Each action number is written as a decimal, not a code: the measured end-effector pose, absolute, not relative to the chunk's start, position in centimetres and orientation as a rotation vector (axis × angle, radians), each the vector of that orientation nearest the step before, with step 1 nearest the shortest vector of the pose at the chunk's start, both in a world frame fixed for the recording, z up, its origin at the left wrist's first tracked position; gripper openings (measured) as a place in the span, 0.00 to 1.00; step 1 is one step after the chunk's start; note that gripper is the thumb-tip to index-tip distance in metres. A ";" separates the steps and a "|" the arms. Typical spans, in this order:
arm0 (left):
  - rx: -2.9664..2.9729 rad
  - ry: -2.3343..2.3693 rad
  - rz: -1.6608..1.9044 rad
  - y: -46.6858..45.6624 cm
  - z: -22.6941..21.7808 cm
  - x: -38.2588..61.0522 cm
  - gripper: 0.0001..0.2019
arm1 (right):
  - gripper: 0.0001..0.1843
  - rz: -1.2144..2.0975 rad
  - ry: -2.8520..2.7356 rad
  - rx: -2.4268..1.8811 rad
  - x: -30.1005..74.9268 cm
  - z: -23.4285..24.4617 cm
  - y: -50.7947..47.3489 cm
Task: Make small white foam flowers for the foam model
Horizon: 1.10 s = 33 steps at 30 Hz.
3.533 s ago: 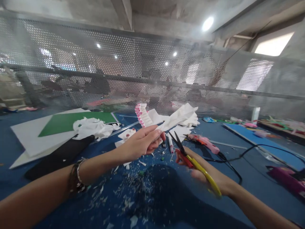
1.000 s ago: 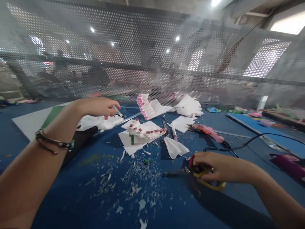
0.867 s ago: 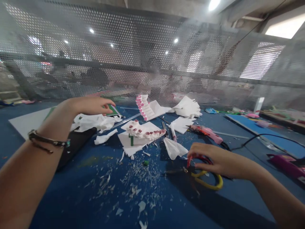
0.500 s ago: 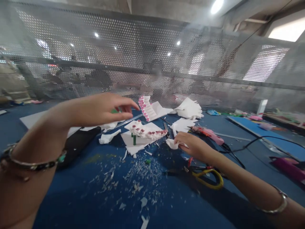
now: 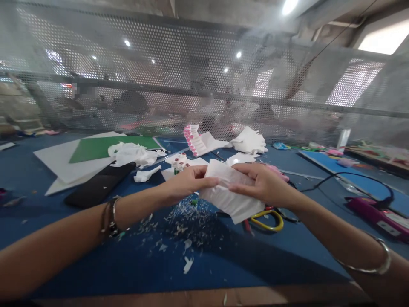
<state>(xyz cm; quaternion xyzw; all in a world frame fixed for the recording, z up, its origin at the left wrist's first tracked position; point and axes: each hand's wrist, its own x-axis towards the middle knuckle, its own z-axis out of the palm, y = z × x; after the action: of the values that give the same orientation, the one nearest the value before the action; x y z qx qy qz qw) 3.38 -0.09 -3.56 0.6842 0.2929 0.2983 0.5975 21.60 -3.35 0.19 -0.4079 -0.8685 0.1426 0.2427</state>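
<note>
Two hands, white paper sheet (image 5: 230, 197) pinched between both hands' fingers (image 5: 209, 182)

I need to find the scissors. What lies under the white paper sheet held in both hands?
Below the white paper sheet, gripped by the left hand and right hand, a yellow scissor handle shows on the blue table. The sheet covers the blades.

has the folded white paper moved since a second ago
Yes: the paper rose from the mat beside the scissors into the left hand and right hand, now over the scissors.
</note>
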 end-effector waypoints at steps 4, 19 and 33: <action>1.532 0.724 0.839 -1.4 -3.0 2.6 0.08 | 0.16 0.603 -2.418 -1.193 22.0 -0.1 -3.6; 1.788 1.158 0.842 -2.6 -3.6 -2.3 0.16 | 0.17 0.701 -2.408 -1.278 24.0 -1.5 -4.3; 1.386 1.030 1.005 -2.5 -3.4 -4.0 0.06 | 0.10 0.231 -2.791 -1.503 25.8 -5.1 -5.3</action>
<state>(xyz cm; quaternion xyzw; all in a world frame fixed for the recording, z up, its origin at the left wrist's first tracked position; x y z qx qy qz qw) -4.04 -2.48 -3.37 0.5832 0.4337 0.4228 0.5413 25.85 -5.31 -5.11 -0.4729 -0.8779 0.0727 -0.0183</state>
